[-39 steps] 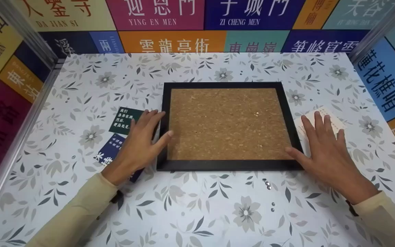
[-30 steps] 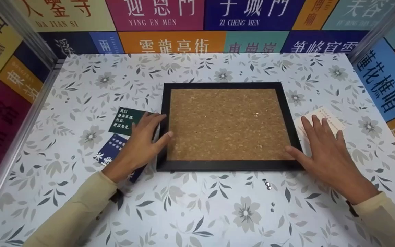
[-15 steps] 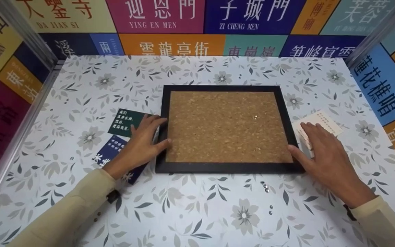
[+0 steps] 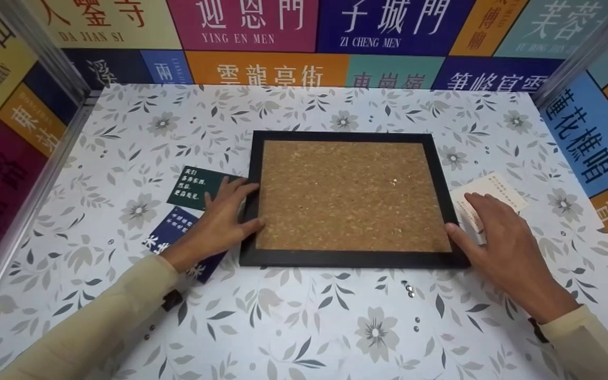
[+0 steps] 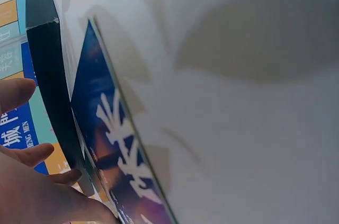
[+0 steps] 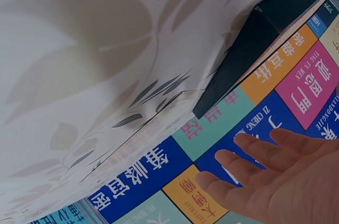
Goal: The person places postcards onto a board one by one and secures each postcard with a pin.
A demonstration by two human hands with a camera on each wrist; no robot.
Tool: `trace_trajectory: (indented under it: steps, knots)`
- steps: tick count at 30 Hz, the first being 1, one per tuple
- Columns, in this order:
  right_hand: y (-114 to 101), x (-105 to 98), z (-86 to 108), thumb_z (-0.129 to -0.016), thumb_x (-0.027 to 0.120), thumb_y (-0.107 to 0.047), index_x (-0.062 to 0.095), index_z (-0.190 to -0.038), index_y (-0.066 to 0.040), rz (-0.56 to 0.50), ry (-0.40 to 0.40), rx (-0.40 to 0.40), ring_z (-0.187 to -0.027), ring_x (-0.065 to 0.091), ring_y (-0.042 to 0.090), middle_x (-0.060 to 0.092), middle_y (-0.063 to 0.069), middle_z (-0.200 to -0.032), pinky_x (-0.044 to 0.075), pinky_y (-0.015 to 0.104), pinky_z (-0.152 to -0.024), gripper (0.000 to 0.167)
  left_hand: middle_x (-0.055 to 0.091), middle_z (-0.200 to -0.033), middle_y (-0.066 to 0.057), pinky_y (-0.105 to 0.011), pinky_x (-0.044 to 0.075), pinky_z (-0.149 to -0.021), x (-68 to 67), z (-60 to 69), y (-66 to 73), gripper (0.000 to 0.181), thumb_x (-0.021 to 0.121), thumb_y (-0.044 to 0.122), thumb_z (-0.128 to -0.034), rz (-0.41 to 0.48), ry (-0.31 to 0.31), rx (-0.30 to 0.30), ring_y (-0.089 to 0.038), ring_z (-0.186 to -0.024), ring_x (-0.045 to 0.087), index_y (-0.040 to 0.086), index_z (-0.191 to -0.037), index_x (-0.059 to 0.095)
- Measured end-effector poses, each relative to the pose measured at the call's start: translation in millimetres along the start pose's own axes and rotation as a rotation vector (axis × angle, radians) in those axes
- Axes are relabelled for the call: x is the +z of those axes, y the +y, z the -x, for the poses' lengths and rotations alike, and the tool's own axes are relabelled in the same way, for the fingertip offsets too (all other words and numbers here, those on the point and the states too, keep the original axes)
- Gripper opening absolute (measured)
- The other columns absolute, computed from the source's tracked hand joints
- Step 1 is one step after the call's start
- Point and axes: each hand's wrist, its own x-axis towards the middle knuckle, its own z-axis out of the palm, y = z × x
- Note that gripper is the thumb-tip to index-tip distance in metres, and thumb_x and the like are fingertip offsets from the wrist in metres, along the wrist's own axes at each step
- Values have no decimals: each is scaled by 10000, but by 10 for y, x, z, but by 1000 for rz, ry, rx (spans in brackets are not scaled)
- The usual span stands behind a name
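Note:
A corkboard (image 4: 351, 195) with a black frame lies flat on the table in the head view. My left hand (image 4: 219, 221) is at its left side, thumb and fingertips touching the frame's edge. My right hand (image 4: 510, 248) is at the lower right corner, its thumb by the frame and its fingers loosely bent over a cream card (image 4: 494, 195). Partly beneath my left hand and wrist lie a dark green card (image 4: 193, 184) and a blue card (image 4: 174, 224), both with white writing. In the right wrist view my right hand (image 6: 280, 176) holds nothing.
Small silver studs (image 4: 409, 290) lie in front of the board, and more dark ones (image 4: 148, 332) sit by the left forearm. The table (image 4: 293, 316) has a leaf and flower print. Panels (image 4: 262, 24) with large lettering stand behind and at both sides.
My right fingers have bent and drawn back, so more of the cream card shows. The left hand stays at the frame with little movement. The head view has shifted slightly.

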Motion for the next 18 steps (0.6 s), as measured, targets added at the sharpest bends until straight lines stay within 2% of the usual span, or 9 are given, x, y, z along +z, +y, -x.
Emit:
trace_trajectory:
  steps: [9,18]
  knots:
    - [7,11,-6,-1045,772,-350,534,-1579,11,2,4,-7,-1470,454,567,530,351,-1563,350,759,-1182,687,314,-1736,-304,-845,-101,-1214,-11,5,-31,718,756,238,-1024,22,37,34,-584,-1639,53,9,-1634,456]
    - [18,24,1,-1041,775,-338,538,-1569,17,-1,12,-15,-1451,468,572,543,352,-1546,363,753,-1172,679,303,-1745,-295,-832,-125,-1214,-7,-5,-75,703,739,190,-1030,18,18,42,-585,-1638,35,-1,-1639,444]
